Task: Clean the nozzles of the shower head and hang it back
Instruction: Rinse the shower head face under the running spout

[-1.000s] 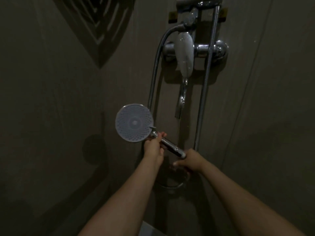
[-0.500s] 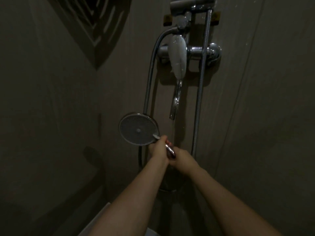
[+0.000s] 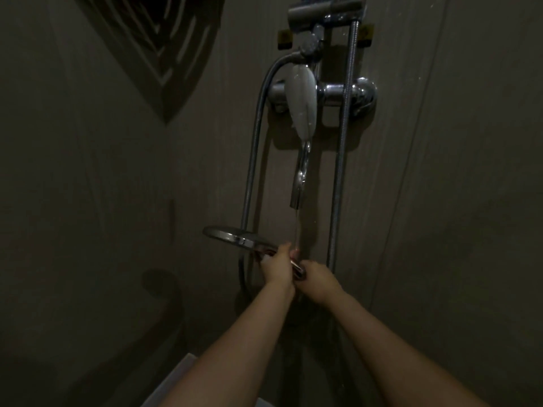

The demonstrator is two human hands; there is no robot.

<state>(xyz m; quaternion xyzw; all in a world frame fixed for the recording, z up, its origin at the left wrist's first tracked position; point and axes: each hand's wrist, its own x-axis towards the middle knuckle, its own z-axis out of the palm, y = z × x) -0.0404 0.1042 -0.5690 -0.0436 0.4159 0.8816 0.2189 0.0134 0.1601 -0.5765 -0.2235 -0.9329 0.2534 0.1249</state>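
Note:
The round chrome shower head (image 3: 232,237) lies nearly flat, seen edge-on, its nozzle face turned out of sight. My left hand (image 3: 276,267) grips the handle just behind the head. My right hand (image 3: 318,279) holds the handle's lower end, close against the left hand. A thin stream of water (image 3: 296,227) falls from the tap spout (image 3: 301,177) onto the handle by my fingers. The metal hose (image 3: 252,154) loops from the mixer down behind the head.
The chrome mixer with a white lever (image 3: 304,98) sits on the wall above. A vertical riser rail (image 3: 342,148) runs down its right side to a bracket at the top. Tiled walls meet in a corner at left. A pale edge (image 3: 176,380) shows at the bottom.
The shower head has tipped from facing me to lying edge-on. My right hand has slid up the handle next to the left. Water now runs from the spout.

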